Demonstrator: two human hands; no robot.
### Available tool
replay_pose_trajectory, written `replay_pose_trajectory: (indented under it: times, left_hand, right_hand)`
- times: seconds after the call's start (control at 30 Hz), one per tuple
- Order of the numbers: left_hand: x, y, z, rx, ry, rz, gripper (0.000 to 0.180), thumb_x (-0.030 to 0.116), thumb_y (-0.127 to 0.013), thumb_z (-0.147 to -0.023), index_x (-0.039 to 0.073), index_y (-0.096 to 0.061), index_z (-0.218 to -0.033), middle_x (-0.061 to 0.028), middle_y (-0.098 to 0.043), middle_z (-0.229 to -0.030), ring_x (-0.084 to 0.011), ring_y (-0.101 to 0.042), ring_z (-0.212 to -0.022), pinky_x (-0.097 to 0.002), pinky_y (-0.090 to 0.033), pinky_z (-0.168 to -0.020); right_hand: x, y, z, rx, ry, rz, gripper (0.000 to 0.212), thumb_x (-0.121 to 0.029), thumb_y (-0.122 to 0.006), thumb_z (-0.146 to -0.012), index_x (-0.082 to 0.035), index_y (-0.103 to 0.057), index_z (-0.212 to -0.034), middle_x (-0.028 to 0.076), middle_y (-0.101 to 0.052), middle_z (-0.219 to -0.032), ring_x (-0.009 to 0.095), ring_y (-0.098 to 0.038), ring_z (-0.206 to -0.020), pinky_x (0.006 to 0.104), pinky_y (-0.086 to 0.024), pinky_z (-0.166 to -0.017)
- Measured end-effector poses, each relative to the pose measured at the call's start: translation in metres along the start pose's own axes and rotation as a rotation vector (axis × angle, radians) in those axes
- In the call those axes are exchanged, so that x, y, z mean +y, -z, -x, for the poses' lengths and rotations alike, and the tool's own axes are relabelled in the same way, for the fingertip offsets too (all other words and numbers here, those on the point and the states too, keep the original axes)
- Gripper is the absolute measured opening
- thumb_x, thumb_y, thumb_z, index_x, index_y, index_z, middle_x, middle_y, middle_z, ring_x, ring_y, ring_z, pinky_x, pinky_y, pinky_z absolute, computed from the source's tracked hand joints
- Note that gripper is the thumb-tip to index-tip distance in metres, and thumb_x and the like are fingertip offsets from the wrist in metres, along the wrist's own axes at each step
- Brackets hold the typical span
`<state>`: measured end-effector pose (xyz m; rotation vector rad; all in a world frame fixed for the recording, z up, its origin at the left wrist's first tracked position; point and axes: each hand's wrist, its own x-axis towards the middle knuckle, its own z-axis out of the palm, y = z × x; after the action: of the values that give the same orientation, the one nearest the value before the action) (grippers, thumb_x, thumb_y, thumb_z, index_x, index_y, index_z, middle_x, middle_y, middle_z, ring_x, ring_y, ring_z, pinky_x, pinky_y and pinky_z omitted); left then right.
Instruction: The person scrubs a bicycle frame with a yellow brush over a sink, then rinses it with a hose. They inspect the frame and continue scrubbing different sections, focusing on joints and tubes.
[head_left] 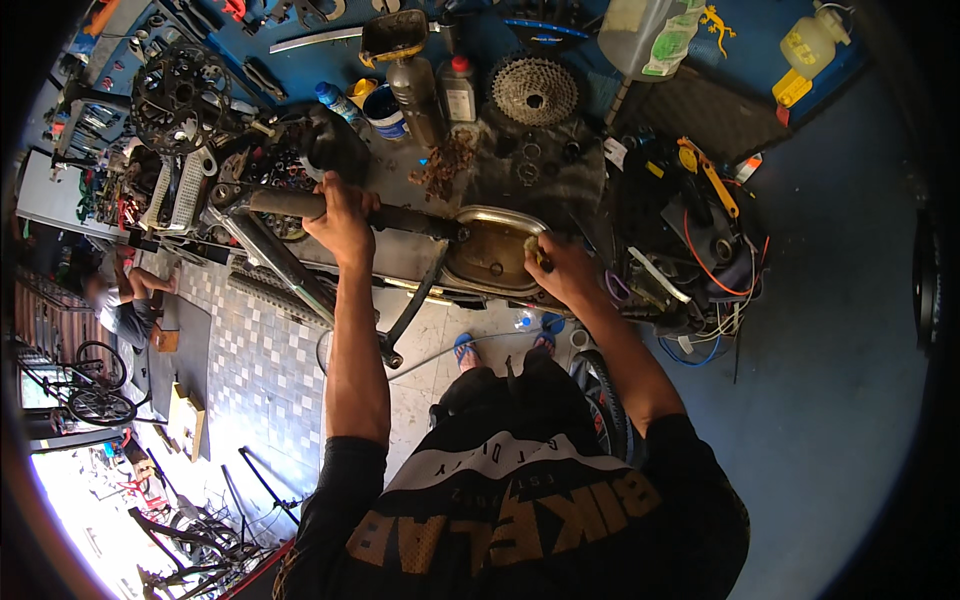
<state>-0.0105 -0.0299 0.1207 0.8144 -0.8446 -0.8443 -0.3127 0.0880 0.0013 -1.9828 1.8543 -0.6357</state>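
Workbench, hands outstretched, apart (left gripping tube)

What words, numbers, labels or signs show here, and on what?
Black shirt: large brown lettering, plus smaller dark print on white; legible in part, but I don't transcribe it.
Red-capped bottle: print too small to read.
Clear container: green-and-white label too blurred to read.

Wheel partly hidden behind shirt; right hand slightly blurred.

Arms extended forward (left straighter), left fingers wrapped, right fingers curled
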Motion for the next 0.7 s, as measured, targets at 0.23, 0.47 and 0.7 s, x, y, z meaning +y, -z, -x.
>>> replay_pose_trajectory:
  times: [0.23,0.47,0.7]
  left_hand:
    - [-0.002,-0.001,0.001,0.009,0.025,-0.013,0.035,0.020,-0.061,-0.104,0.011,-0.044,-0.075,-0.0006,-0.040,-0.054,-0.0127,-0.038,-0.043,-0.0342,-0.042,-0.047]
    - [-0.004,0.000,-0.003,0.010,0.022,0.017,0.036,0.020,-0.063,-0.104,0.011,-0.045,-0.074,0.0003,-0.042,-0.054,-0.0105,-0.038,-0.043,-0.0336,-0.043,-0.045]
    - [-0.005,0.000,-0.002,0.011,0.014,0.013,0.033,0.020,-0.063,-0.104,0.009,-0.047,-0.077,0.0006,-0.041,-0.054,-0.0102,-0.037,-0.042,-0.0331,-0.042,-0.045]
  right_hand:
    - [-0.076,-0.047,-0.035,0.032,-0.457,-1.230,0.025,-0.034,-0.066,-0.102,-0.011,-0.060,-0.096,0.003,-0.067,-0.072,0.009,-0.062,-0.056,0.0253,-0.046,-0.045]
    - [-0.078,-0.054,-0.043,0.053,-0.397,-1.205,0.018,-0.026,-0.065,-0.101,-0.011,-0.058,-0.094,-0.001,-0.061,-0.071,0.007,-0.059,-0.057,0.0232,-0.043,-0.047]
    - [-0.074,-0.050,-0.039,-0.035,-0.382,-1.239,0.012,-0.016,-0.062,-0.101,-0.011,-0.056,-0.091,0.004,-0.058,-0.082,0.012,-0.058,-0.071,0.0287,-0.050,-0.063]
